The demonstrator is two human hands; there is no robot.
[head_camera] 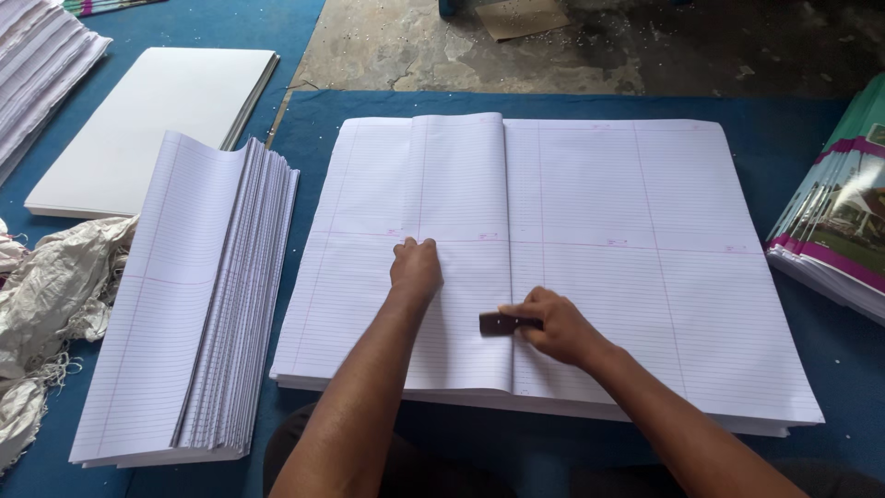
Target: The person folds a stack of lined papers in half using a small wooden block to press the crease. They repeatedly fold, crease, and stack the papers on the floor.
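Observation:
A wide stack of large ruled sheets [636, 231] lies on the blue mat in front of me, its top sheet folded over to the left with the crease running down the middle. My left hand [415, 267] presses flat with closed fingers on the folded half. My right hand [553, 325] grips a small dark block [498, 324] and holds it against the crease near the front edge.
A pile of folded ruled sheets [198, 304] sits to the left, with a stack of blank white sheets [152, 124] behind it and crumpled cloth [51, 304] at the far left. Printed covers [839, 212] are stacked at the right edge. Bare concrete floor [553, 46] lies beyond.

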